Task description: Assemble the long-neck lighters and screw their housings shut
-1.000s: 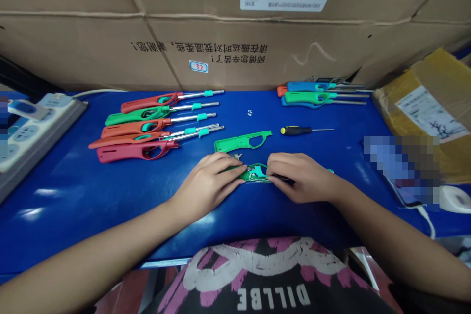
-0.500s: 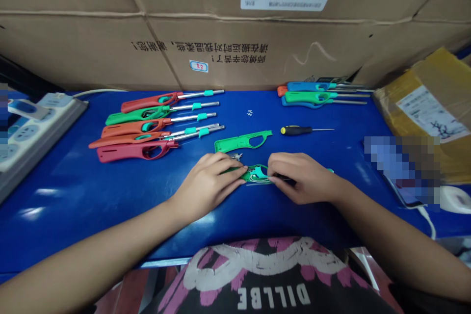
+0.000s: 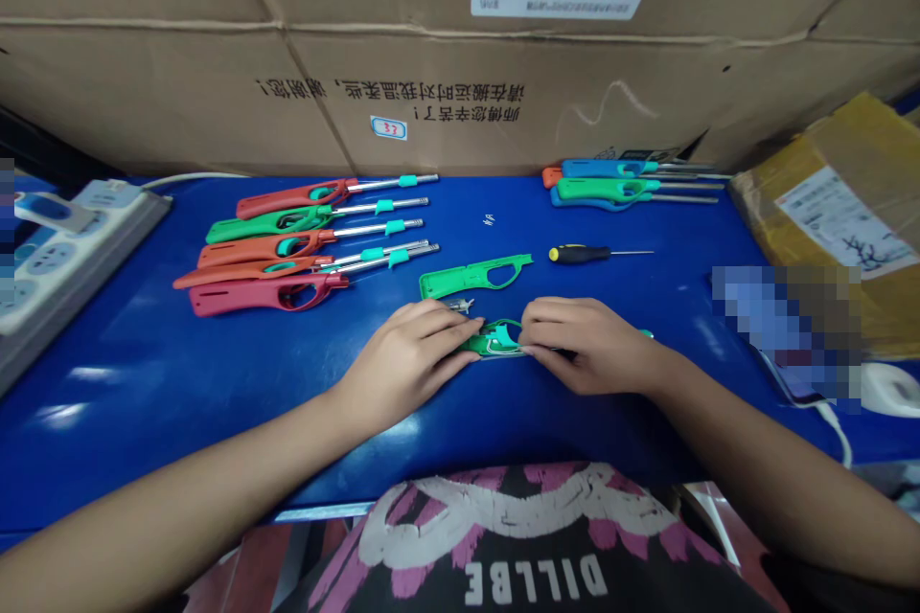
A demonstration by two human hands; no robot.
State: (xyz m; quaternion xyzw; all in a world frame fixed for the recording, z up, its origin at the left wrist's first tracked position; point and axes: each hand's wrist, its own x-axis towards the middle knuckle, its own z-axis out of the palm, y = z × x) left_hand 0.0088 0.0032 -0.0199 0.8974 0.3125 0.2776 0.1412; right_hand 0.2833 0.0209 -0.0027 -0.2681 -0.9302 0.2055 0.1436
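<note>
An opened green lighter handle (image 3: 480, 345) lies on the blue table between my hands, its inside facing up. A teal trigger (image 3: 504, 336) sits in it, with a thin white wire (image 3: 495, 346) running beside the trigger. My left hand (image 3: 406, 354) is closed over the handle's left end, fingertips pressing on it. At the trigger end, my right hand (image 3: 586, 345) is pinched, thumb and forefinger on the wire; its palm hides the lighter's front part. Just behind lies the loose green shell half (image 3: 460, 279). A small metal part (image 3: 462, 306) shows by my left fingers.
Several lighters (image 3: 269, 297) lie in a row at the left, and more lighters (image 3: 600, 190) at the back right. A screwdriver (image 3: 581, 254) rests behind my right hand. A power strip (image 3: 64, 244), phone (image 3: 783, 345) and cardboard box (image 3: 848, 220) stand at the sides.
My right hand has shifted very slightly left at the trigger end. My left hand keeps its place on the handle, and the other things lie as before.
</note>
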